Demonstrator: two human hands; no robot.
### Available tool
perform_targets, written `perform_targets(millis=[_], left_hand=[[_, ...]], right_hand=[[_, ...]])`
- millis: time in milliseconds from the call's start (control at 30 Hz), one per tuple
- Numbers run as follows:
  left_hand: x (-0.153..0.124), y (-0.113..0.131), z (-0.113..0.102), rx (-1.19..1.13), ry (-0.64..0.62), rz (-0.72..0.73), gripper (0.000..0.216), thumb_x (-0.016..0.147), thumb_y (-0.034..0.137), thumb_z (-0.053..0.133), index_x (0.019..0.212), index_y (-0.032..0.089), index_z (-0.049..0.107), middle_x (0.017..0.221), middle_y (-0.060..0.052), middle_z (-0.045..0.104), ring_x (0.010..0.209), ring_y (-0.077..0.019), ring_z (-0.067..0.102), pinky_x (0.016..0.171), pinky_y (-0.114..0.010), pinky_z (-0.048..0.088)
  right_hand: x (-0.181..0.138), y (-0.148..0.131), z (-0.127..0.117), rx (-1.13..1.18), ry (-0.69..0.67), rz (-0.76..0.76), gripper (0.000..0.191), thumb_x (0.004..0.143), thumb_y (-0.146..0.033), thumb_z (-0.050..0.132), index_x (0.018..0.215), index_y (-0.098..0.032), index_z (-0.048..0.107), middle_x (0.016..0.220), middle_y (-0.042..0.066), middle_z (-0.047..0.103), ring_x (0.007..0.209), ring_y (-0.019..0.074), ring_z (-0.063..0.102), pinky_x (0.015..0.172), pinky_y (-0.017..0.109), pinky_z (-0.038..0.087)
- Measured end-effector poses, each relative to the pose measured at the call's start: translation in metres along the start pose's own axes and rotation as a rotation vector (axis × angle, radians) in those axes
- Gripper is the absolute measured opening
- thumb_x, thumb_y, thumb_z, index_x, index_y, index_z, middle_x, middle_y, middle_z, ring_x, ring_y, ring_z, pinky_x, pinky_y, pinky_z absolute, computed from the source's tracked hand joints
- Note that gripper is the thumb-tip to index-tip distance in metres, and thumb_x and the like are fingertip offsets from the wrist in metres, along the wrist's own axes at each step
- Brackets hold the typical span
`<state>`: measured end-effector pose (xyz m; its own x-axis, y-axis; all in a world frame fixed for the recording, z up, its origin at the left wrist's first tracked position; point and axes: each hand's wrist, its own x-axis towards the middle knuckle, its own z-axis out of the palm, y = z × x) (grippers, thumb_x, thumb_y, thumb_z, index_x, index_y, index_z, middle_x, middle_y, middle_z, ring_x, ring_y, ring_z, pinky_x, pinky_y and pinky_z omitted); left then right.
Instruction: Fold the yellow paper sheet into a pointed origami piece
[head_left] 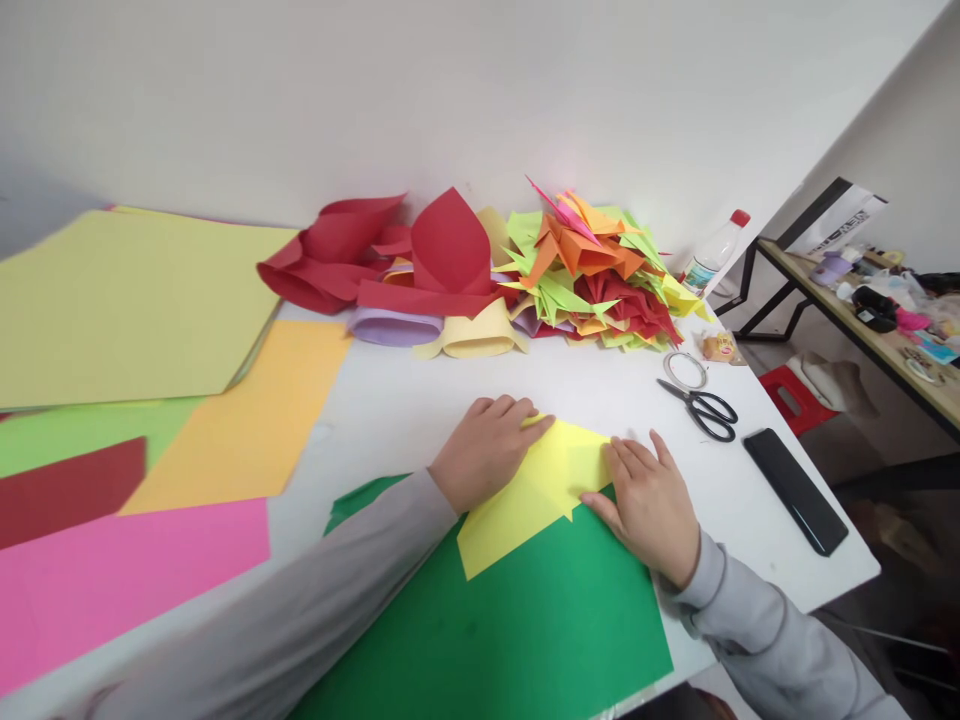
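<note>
A partly folded sheet of yellow paper [517, 505] lies over a large green sheet [510, 630] at the front of the table. My left hand [484, 455] is closed on the paper's far left edge, its fingers bent and partly hidden. At the paper's right end, my right hand [652, 500] holds the edge between thumb and fingers. A pointed flap sticks out below the fold, near the right thumb. Scissors with black handles [705, 412] lie to the right of both hands, apart from them.
Large paper sheets in pale yellow [135, 310], orange [255, 420] and pink [135, 580] cover the left side. Rolled red paper pieces [454, 245] and a heap of folded paper [592, 260] line the wall. At right are a tape roll [685, 371], a bottle [709, 262] and a black oblong object [795, 490].
</note>
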<state>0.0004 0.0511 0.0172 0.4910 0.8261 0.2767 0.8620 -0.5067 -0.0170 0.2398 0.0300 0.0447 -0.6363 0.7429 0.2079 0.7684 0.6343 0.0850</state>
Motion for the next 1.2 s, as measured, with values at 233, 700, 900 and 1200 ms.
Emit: perform_targets(millis=[233,700,900,1200], left_hand=[[-0.001,0.001,0.002,0.013,0.049,0.018,0.031,0.092,0.02,0.052,0.121,0.017,0.061,0.102,-0.01,0.064,0.088,-0.0257,0.055,0.073,-0.039,0.038],[-0.002,0.011,-0.001,0.179,0.127,-0.051,0.03,0.087,0.009,0.047,0.11,0.001,0.063,0.088,-0.015,0.062,0.081,-0.0281,0.055,0.074,-0.04,0.042],[-0.001,0.013,-0.003,0.219,0.147,-0.088,0.023,0.088,0.012,0.046,0.093,0.007,0.068,0.08,-0.014,0.061,0.079,-0.0284,0.056,0.069,-0.041,0.042],[-0.003,0.012,0.002,0.143,0.235,-0.097,0.026,0.089,0.018,0.05,0.11,0.011,0.064,0.098,-0.014,0.065,0.09,-0.0281,0.059,0.074,-0.04,0.045]], right_hand=[[0.045,-0.016,0.006,0.095,-0.038,-0.223,0.065,0.097,-0.057,0.037,0.134,-0.006,0.051,0.138,0.017,0.055,0.125,0.0316,0.048,0.103,0.048,0.037],[0.046,-0.02,0.016,0.117,0.007,-0.184,0.063,0.097,-0.057,0.039,0.121,-0.004,0.06,0.126,0.021,0.063,0.116,0.0304,0.056,0.095,0.047,0.04],[0.033,-0.015,0.012,0.131,0.03,-0.155,0.051,0.098,-0.05,0.043,0.113,-0.006,0.064,0.117,0.019,0.068,0.107,0.0282,0.061,0.091,0.043,0.042],[0.028,-0.016,0.02,0.101,0.103,-0.19,0.049,0.095,-0.048,0.05,0.113,-0.005,0.065,0.118,0.021,0.067,0.105,0.0303,0.058,0.091,0.044,0.043]])
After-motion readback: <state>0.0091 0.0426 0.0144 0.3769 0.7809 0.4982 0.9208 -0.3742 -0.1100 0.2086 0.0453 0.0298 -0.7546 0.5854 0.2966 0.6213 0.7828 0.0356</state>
